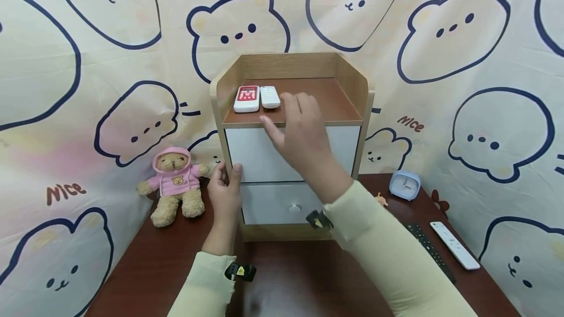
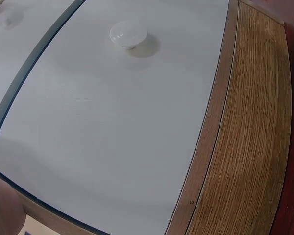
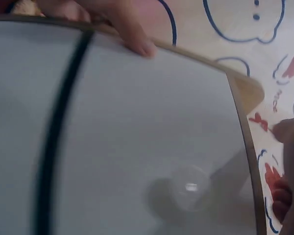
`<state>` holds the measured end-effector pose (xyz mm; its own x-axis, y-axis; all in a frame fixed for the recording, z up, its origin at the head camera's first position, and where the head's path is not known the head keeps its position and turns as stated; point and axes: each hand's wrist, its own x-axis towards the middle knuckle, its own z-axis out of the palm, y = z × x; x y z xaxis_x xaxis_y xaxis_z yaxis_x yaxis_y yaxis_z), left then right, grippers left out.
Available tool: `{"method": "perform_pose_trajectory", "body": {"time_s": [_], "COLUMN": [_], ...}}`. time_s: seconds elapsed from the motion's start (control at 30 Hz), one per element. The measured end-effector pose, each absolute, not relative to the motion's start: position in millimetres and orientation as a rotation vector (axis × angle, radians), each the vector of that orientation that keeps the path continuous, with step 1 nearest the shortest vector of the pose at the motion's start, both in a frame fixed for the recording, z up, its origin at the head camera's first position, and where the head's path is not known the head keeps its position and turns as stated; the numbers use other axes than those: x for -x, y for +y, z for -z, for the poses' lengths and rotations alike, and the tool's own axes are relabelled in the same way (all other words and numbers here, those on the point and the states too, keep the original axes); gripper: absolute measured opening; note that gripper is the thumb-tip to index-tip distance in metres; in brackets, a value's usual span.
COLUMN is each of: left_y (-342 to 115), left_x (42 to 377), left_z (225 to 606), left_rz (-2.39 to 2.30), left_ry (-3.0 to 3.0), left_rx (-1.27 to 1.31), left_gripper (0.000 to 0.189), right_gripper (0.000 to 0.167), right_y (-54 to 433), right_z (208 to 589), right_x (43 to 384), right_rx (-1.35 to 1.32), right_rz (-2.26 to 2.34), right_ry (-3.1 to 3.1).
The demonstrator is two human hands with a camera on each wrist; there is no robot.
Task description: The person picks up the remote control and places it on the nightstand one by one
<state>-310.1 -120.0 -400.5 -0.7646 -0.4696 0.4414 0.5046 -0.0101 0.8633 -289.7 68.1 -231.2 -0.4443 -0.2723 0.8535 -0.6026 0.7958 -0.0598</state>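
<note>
The cabinet [image 1: 291,66] of pale wood is placed on the dark brown table [image 1: 154,263], with its upper drawer [image 1: 260,153] and lower drawer [image 1: 264,204] turned to the front; its left edge is gripped by the left hand [image 1: 225,194], with the thumb laid at the front and the other fingers bent at the side, probably so that the cabinet is steadied against being pushed.

On the top shelf, near its left end, a red-faced device [image 1: 248,98] and a white remote [image 1: 270,97] are laid side by side, faces upward; by this order, it may be judged, each can be seen and reached easily, and sliding off is hindered by the raised left wall. The right hand [image 1: 304,133] is held just beside the white remote, with fingers softly bent and thumb apart; nothing is seen to be grasped by it, and whether the remote is touched cannot be told.

The knob [image 1: 294,208] of the lower drawer is left untouched; both drawer fronts appear to be closed. Beside the cabinet a teddy bear [image 1: 174,185] is placed at the left; at the right a small clock [image 1: 405,185], a black keyboard [image 1: 427,248] and a long white bar [image 1: 455,245] are set near the table's edge, perhaps so that the middle is not crowded.
</note>
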Motion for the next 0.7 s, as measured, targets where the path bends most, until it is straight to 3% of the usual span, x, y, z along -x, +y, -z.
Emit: {"method": "perform_pose_trajectory", "body": {"time_s": [0.3, 0.7], "left_y": [-119.1, -117.3], "left_x": [309.5, 309.4], "left_z": [397.7, 400.6], "left_rz": [1.854, 1.865], "left_ry": [-1.578, -1.555], "left_rx": [0.045, 0.073], "left_gripper": [0.036, 0.032], "right_gripper": [0.044, 0.046], "right_y": [83.7, 104.0], "right_z": [329.4, 471.5], "right_x": [259.3, 230.1], "right_rx": [-0.853, -0.499], "right_rz": [-0.528, -0.873], "right_ry": [-1.861, -2.348]}}
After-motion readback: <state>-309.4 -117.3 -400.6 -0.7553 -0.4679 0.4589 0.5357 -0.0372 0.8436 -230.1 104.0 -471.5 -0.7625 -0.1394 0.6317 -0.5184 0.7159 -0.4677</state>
